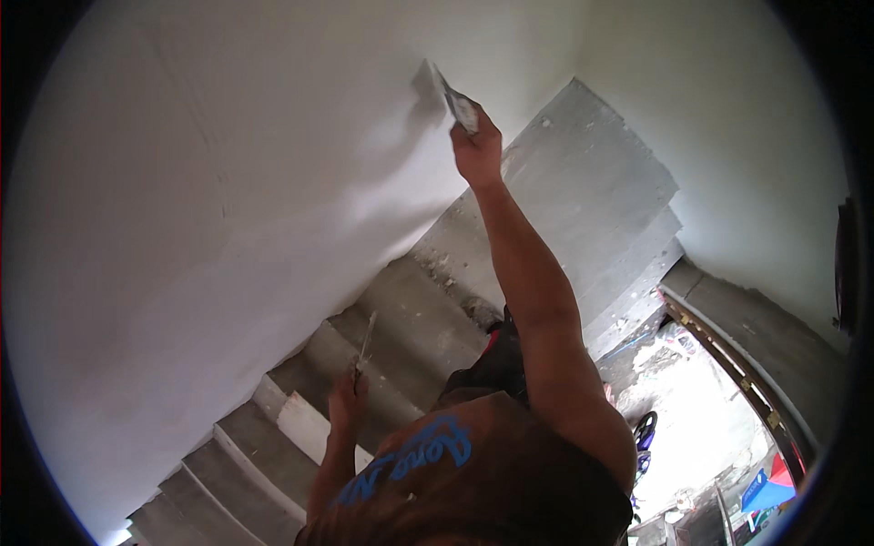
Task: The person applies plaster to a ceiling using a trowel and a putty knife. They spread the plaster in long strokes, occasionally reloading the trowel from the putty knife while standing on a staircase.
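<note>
My right arm reaches up and forward to the pale plastered wall point(273, 136). In my right hand point(480, 155) is a wide-bladed putty knife point(445, 89), its blade edge at or very near the wall, where it throws a shadow. Pale filler shows on the knife near my fingers. Lower down, over the stairs, my left hand point(347, 398) is closed around the handle of a thin tool point(368, 337). It looks like a second putty knife seen edge-on, with whitish smears, and points away from me. The exact shape of its blade cannot be made out.
Concrete stairs point(232, 482) run down along the wall at the left. A grey landing point(592, 182) with plaster crumbs lies ahead, meeting another wall point(728, 155). At lower right, a drop opens past a brown frame point(742, 378) to a bright floor with scattered items.
</note>
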Available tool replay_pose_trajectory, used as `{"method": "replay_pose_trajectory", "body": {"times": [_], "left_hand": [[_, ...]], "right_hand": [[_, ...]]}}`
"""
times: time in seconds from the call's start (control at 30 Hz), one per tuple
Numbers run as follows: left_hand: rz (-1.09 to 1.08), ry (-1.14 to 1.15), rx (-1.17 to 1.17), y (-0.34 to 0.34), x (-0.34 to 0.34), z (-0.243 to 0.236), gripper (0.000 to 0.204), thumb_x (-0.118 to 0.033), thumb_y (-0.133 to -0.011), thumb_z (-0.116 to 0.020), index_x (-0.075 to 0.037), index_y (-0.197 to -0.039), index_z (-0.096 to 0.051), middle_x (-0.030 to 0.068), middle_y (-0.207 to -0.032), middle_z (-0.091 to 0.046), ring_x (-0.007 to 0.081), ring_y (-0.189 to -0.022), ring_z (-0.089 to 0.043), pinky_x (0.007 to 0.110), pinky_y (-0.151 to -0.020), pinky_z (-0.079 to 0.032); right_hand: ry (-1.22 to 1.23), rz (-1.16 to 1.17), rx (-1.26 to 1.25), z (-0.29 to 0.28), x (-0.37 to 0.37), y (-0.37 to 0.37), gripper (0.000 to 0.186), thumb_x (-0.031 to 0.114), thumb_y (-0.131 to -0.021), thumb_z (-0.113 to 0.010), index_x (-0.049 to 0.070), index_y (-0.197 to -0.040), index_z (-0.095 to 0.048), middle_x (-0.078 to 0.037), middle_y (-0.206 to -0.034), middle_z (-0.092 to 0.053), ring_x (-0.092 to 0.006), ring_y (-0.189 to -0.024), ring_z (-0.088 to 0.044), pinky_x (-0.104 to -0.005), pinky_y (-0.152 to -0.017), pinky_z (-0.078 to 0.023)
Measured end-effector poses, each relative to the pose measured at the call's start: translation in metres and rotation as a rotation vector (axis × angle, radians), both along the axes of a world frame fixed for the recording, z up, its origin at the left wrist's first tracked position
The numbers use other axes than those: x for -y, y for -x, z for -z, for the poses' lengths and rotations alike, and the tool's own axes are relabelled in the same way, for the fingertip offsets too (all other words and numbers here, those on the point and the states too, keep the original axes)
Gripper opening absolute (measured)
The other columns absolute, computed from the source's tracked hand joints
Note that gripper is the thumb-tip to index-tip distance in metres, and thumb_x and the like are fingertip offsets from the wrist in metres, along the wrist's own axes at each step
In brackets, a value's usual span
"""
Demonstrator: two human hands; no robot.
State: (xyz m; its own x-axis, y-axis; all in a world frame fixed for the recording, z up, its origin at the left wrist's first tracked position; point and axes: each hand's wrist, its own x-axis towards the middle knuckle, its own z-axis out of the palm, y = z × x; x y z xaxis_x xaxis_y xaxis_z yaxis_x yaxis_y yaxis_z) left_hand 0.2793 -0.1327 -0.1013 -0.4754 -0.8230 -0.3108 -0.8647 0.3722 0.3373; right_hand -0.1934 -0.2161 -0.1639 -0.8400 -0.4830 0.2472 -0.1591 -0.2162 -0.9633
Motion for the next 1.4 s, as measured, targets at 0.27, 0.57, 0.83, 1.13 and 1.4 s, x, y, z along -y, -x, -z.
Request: {"method": "replay_pose_trajectory", "body": {"times": [0.27, 0.57, 0.83, 1.13, 1.4], "left_hand": [[-0.054, -0.097, 0.031, -0.008, 0.005, 0.012, 0.036, -0.018, -0.093, -0.058, 0.002, -0.122, -0.059, 0.0257, -0.099, -0.065, 0.0448, -0.095, -0.062, 0.048, -0.082, -0.049], [-0.177, -0.093, -0.082, -0.003, 0.004, 0.016, 0.033, -0.016, -0.096, -0.053, 0.005, -0.121, -0.058, 0.0231, -0.094, -0.065, 0.0390, -0.087, -0.063, 0.044, -0.079, -0.049], [-0.023, -0.025, -0.173, -0.002, 0.016, 0.029, 0.029, -0.031, -0.099, -0.050, -0.004, -0.092, -0.058, 0.0049, -0.071, -0.059, 0.0138, -0.052, -0.052, 0.030, -0.047, -0.041], [-0.795, -1.198, -0.851, 0.039, 0.026, -0.002, 0.026, -0.036, -0.098, -0.054, -0.010, -0.094, -0.051, 0.0051, -0.078, -0.058, 0.0083, -0.047, -0.045, 0.021, -0.035, -0.033], [-0.509, -1.550, -1.266, 0.035, 0.011, -0.022, 0.026, -0.033, -0.098, -0.054, -0.007, -0.094, -0.052, 0.0085, -0.075, -0.057, 0.0095, -0.044, -0.043, 0.020, -0.029, -0.028]], "right_hand": [[-0.048, -0.132, -0.158, 0.047, 0.026, -0.166, 0.053, -0.004, -0.073, -0.062, 0.013, -0.123, -0.063, -0.011, -0.129, -0.063, -0.0292, -0.121, -0.059, -0.0412, -0.102, -0.050], [0.007, 0.378, 0.000, 0.096, 0.060, -0.001, 0.057, -0.004, -0.079, -0.056, 0.007, -0.135, -0.055, -0.015, -0.129, -0.063, -0.0327, -0.115, -0.062, -0.0373, -0.094, -0.051], [-0.261, -0.488, 0.830, 0.102, -0.018, -0.199, 0.021, 0.012, -0.088, -0.064, 0.003, -0.108, -0.064, -0.007, -0.090, -0.071, -0.0212, -0.087, -0.068, -0.0359, -0.076, -0.053], [0.062, -0.650, 0.041, -0.024, -0.117, -0.156, 0.022, 0.007, -0.087, -0.067, 0.004, -0.109, -0.068, -0.009, -0.113, -0.070, -0.0229, -0.109, -0.064, -0.0394, -0.096, -0.047], [-0.215, -0.724, -0.623, -0.045, -0.168, -0.122, 0.030, 0.005, -0.081, -0.069, 0.013, -0.110, -0.068, -0.009, -0.120, -0.067, -0.0257, -0.115, -0.062, -0.0457, -0.103, -0.043]]}}
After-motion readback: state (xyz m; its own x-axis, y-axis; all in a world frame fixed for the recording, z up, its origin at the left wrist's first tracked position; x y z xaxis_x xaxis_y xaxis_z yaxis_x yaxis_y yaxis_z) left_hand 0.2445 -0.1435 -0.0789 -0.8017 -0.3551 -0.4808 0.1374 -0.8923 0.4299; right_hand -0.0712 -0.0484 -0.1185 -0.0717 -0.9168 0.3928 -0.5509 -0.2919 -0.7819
